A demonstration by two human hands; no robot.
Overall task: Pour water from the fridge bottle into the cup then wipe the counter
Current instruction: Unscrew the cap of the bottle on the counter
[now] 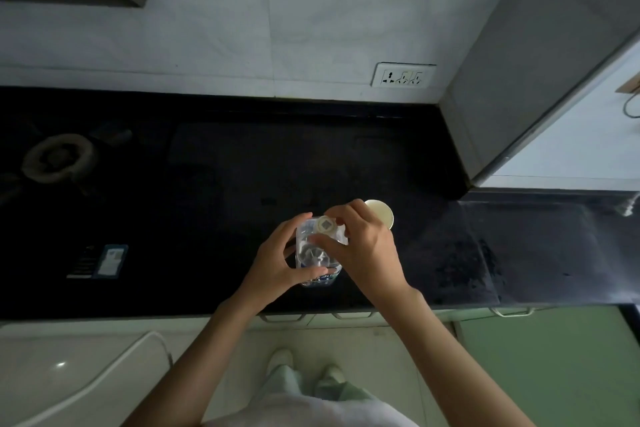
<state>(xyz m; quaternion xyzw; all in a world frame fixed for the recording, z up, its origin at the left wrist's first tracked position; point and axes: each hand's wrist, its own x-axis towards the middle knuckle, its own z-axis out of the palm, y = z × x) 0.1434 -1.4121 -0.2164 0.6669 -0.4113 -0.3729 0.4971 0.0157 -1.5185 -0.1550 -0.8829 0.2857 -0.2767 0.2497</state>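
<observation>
Left hand [277,260] is gripping the clear water bottle [317,253] upright on the black counter [214,184] while right hand [363,246] is pinching its cap [326,225], paper cup [379,212] standing just beyond.

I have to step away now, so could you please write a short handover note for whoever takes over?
Left hand grips the bottle, upright on the dark counter.
Right hand pinches the cap, which is on the bottle.
The cup stands just behind the right hand; whether it holds water cannot be told.
Done: bottle fetched.
Left: uncap, pour, wipe the counter.
</observation>
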